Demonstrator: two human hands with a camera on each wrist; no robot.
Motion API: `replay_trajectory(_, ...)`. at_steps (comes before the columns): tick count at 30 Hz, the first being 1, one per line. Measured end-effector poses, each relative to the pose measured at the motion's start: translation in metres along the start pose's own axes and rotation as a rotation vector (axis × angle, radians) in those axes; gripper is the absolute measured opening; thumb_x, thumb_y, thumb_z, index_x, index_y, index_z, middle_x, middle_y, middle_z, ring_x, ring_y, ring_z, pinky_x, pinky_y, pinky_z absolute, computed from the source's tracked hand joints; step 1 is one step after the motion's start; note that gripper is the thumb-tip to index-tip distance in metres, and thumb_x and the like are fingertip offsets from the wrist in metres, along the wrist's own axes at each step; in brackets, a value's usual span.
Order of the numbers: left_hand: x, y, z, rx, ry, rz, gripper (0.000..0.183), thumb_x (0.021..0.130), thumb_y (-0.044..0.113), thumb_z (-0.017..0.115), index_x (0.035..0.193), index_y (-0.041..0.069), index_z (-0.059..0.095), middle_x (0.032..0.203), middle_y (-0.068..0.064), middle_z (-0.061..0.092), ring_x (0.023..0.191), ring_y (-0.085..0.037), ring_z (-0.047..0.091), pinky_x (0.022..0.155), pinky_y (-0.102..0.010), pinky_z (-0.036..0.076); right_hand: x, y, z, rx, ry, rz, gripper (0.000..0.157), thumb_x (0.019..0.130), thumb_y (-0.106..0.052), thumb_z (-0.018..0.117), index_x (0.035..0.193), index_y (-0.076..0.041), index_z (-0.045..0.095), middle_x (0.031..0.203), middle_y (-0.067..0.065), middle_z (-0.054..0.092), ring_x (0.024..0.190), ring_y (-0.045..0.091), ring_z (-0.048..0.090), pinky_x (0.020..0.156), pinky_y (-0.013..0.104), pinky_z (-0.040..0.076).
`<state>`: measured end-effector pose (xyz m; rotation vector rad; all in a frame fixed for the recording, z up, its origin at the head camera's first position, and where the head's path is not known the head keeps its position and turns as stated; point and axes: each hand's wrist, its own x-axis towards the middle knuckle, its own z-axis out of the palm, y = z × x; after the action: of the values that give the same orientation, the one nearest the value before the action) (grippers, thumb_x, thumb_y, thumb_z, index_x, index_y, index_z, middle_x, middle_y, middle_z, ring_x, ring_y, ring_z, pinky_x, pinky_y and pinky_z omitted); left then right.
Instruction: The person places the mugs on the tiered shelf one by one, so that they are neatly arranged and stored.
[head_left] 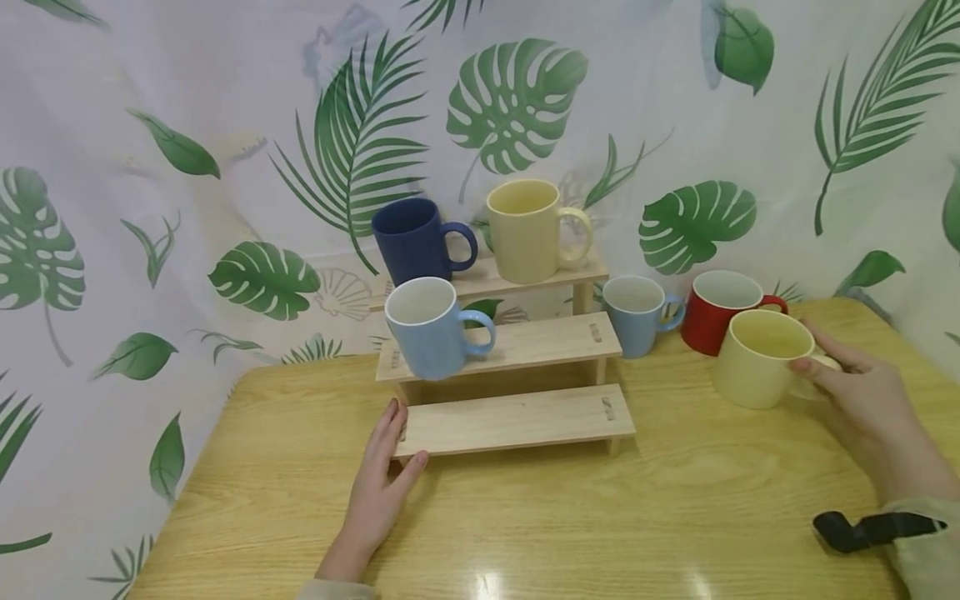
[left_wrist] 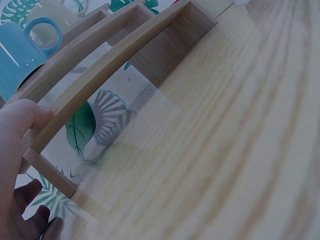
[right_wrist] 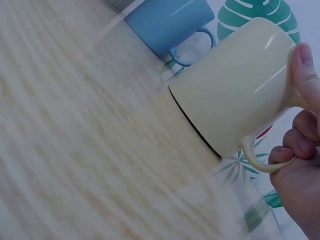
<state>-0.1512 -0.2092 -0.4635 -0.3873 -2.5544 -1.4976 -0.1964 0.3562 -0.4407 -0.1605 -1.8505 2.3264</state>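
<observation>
In the head view my right hand (head_left: 870, 396) grips the handle of a pale yellow mug (head_left: 753, 371) at the right of the table. The right wrist view shows its fingers curled through the handle, thumb against the yellow mug (right_wrist: 235, 85). My left hand (head_left: 378, 479) holds the left end of the lowest step of a three-step wooden display stand (head_left: 510, 421), thumb at the front edge and fingers around the end. A light blue mug (head_left: 431, 337) stands on the middle step. On the top step are a dark blue mug (head_left: 412, 246) and another yellow mug (head_left: 522, 237).
Right of the stand, a second light blue mug (head_left: 633, 321) and a red mug (head_left: 708, 321) stand on the wooden table (head_left: 525, 517). The held mug partly overlaps the red one. A leaf-patterned cloth (head_left: 247, 192) hangs behind.
</observation>
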Motion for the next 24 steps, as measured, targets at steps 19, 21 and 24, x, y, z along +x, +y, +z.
replay_trajectory(19, 0.0, 0.0, 0.0, 0.008, 0.001, -0.017, 0.068, 0.096, 0.036, 0.058, 0.152, 0.019, 0.025, 0.159, 0.001, 0.012, 0.141, -0.021, 0.02, 0.109, -0.055, 0.022, -0.008, -0.035, 0.038, 0.091, -0.06, -0.043, 0.049, 0.09, -0.002, 0.063, 0.134, -0.022, 0.057, 0.112, -0.014, 0.06, 0.062, 0.007, 0.045, 0.048, 0.029, 0.015)
replay_trajectory(21, 0.001, 0.0, 0.0, 0.009, 0.0, -0.018, 0.068, 0.096, 0.036, 0.058, 0.153, 0.019, 0.025, 0.159, 0.002, 0.012, 0.141, -0.021, 0.02, 0.109, -0.054, 0.021, -0.01, -0.039, 0.045, 0.131, -0.088, -0.064, 0.048, 0.091, 0.0, 0.061, 0.135, -0.019, 0.056, 0.113, -0.011, 0.059, 0.063, 0.008, 0.045, 0.046, 0.026, 0.02)
replay_trajectory(24, 0.001, 0.001, 0.0, 0.009, -0.003, -0.019, 0.068, 0.096, 0.036, 0.058, 0.153, 0.018, 0.025, 0.158, 0.003, 0.012, 0.141, -0.021, 0.021, 0.109, -0.054, 0.022, -0.013, -0.043, 0.053, 0.208, -0.147, -0.119, 0.048, 0.092, 0.006, 0.055, 0.136, -0.012, 0.054, 0.125, -0.003, 0.056, 0.063, 0.01, 0.044, 0.05, 0.02, 0.033)
